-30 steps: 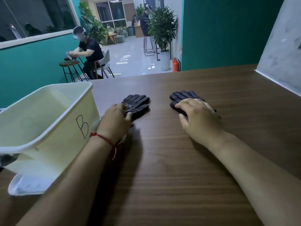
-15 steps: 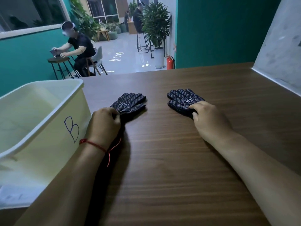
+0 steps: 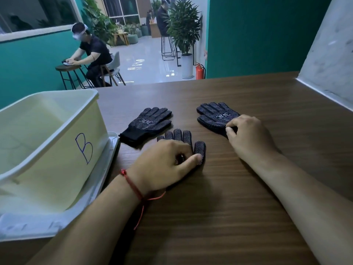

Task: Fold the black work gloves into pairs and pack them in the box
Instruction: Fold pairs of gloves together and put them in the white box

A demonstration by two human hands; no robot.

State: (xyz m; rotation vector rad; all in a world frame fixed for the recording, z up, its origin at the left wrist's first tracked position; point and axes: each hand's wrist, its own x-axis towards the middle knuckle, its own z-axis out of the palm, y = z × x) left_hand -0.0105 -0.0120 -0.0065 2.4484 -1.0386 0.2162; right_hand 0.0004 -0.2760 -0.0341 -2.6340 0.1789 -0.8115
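Black dotted work gloves lie on the brown table. A left stack of gloves (image 3: 147,124) rests flat with its cuffs toward the box. My left hand (image 3: 166,165) grips a single glove (image 3: 183,138) just right of that stack; only its fingers show past my knuckles. My right hand (image 3: 248,136) pinches the cuff end of the right stack of gloves (image 3: 215,116), whose fingers point away from me. The cream plastic box (image 3: 63,142) marked "B" stands at the left.
The box sits on a white lid (image 3: 107,176) at the table's left edge. A grey wall (image 3: 328,54) borders the table at the right. Beyond the far table edge a person sits at a stool table; a plant and a fire extinguisher stand further back.
My left hand has pulled one glove off the left stack and moved it right and toward me. My right hand stays on the right stack's cuff.
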